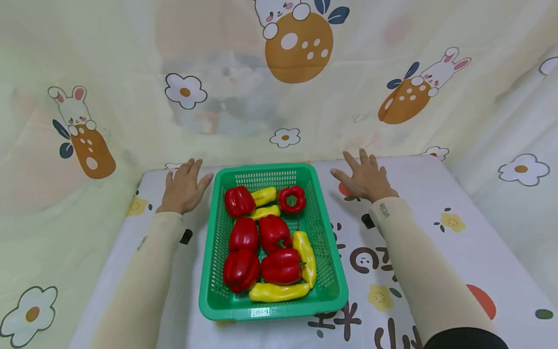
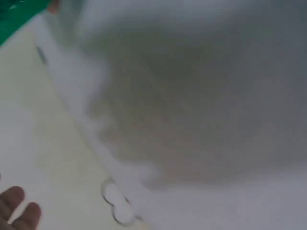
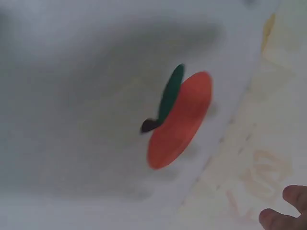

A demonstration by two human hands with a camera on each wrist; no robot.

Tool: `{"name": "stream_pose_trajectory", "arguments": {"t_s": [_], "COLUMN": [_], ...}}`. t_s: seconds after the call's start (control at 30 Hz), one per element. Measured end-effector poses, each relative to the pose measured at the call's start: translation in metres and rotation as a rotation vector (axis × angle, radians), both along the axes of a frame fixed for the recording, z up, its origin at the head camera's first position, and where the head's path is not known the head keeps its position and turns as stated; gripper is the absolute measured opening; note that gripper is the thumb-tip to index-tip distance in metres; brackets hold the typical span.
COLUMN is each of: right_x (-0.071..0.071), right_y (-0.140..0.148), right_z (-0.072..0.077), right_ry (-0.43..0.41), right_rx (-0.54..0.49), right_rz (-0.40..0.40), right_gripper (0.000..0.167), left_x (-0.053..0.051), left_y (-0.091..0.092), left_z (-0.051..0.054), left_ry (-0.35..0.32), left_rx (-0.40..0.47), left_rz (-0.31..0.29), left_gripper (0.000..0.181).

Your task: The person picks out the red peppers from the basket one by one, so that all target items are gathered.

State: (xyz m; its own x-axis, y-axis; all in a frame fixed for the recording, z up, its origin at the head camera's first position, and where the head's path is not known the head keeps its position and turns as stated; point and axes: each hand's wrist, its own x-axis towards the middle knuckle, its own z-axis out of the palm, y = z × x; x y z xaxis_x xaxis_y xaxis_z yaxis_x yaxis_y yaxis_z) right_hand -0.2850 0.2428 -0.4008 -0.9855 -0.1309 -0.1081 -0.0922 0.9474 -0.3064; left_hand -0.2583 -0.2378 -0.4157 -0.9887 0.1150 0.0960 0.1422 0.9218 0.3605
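A green plastic basket point(image 1: 272, 315) stands between the two hands, holding several red bell peppers point(image 1: 281, 266) and several long yellow peppers point(image 1: 279, 293). Left of its far end, the left hand point(image 1: 185, 188) is spread palm down above the cloth and holds nothing. Its fingertips point(image 2: 29, 216) show at the lower left of the left wrist view. On the other side, the right hand point(image 1: 366, 177) is likewise spread, apart from the basket and holding nothing. Two of its fingertips point(image 3: 278, 220) appear at the lower right of the right wrist view.
A white printed tablecloth point(image 1: 436, 261) covers the table, with flowers, lettering and red fruit drawn on it. Behind rises a pale curtain point(image 1: 235, 145) with rabbit and flower prints, and it continues along both sides. The basket's green edge point(image 2: 17, 17) shows in the left wrist view.
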Motion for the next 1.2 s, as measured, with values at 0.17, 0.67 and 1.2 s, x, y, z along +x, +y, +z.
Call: {"name": "stream_pose_trajectory", "arguments": {"t_s": [0.17, 0.67, 1.2], "right_x": [0.005, 0.026, 0.014], "right_y": [-0.011, -0.063, -0.104], "right_z": [0.012, 0.064, 0.063], "right_ry": [-0.029, -0.076, -0.428], "right_rx": [-0.175, -0.606, -0.645], "right_rz": [0.016, 0.090, 0.220], "right_gripper": [0.094, 0.075, 0.069], "left_x": [0.006, 0.034, 0.064], "left_y": [0.010, 0.016, 0.021], "left_z": [0.006, 0.018, -0.002], "left_ry": [-0.090, -0.353, -0.540], "left_rx": [0.284, 0.826, 0.932], "left_rz": [0.008, -0.020, -0.077], "left_gripper": [0.080, 0.086, 0.083]}}
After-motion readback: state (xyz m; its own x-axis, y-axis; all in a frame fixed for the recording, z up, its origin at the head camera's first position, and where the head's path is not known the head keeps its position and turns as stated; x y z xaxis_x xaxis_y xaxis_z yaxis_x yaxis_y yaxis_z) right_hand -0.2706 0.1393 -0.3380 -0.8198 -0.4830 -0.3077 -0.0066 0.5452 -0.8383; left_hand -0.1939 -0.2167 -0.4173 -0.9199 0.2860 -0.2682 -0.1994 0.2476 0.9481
